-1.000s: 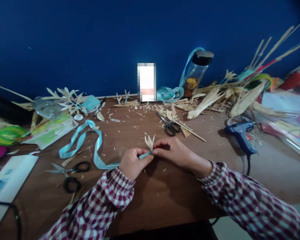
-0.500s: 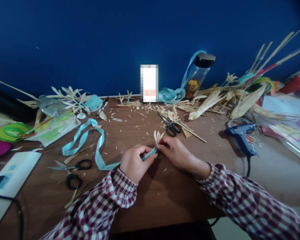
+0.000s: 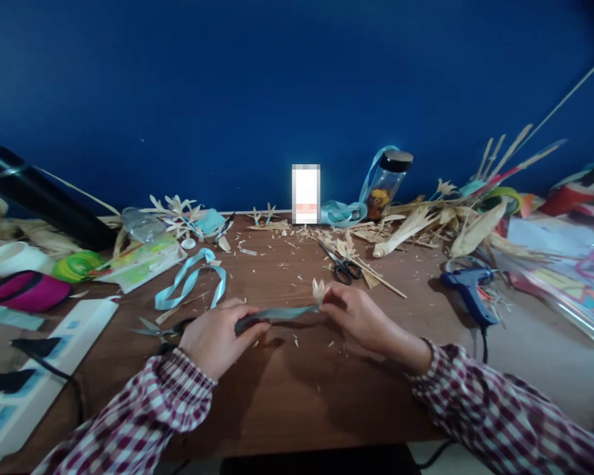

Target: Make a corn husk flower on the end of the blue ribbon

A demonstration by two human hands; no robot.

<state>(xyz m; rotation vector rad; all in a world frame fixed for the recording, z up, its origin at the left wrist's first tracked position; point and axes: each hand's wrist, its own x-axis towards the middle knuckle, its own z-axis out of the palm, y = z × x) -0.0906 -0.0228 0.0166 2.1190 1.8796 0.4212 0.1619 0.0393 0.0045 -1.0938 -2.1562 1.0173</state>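
Observation:
My right hand (image 3: pixel 361 320) pinches the base of a small pale flower (image 3: pixel 319 290), which looks made of dried husk strips. From that base a light blue satin ribbon (image 3: pixel 292 312) runs straight across to my left hand (image 3: pixel 215 340), held between thumb and fingers. More of the same ribbon lies in loose loops beyond the left hand. Open-bladed scissors (image 3: pixel 162 331) lie beside the left hand, their handles partly covered by it. A second pair of black-handled scissors (image 3: pixel 347 271) rests just beyond my right hand.
A blue glue gun (image 3: pixel 468 287) with its cord lies at right. Dried husks (image 3: pixel 410 227) and a leaning lidded bottle (image 3: pixel 390 179) line the back. Husk scraps litter the table. At left are a white power strip (image 3: pixel 62 359) and a black flask (image 3: pixel 44 198).
My left hand has slid left along the ribbon, away from the flower, leaving a longer stretch between the hands. The right hand keeps its pinch. The whole view has shifted.

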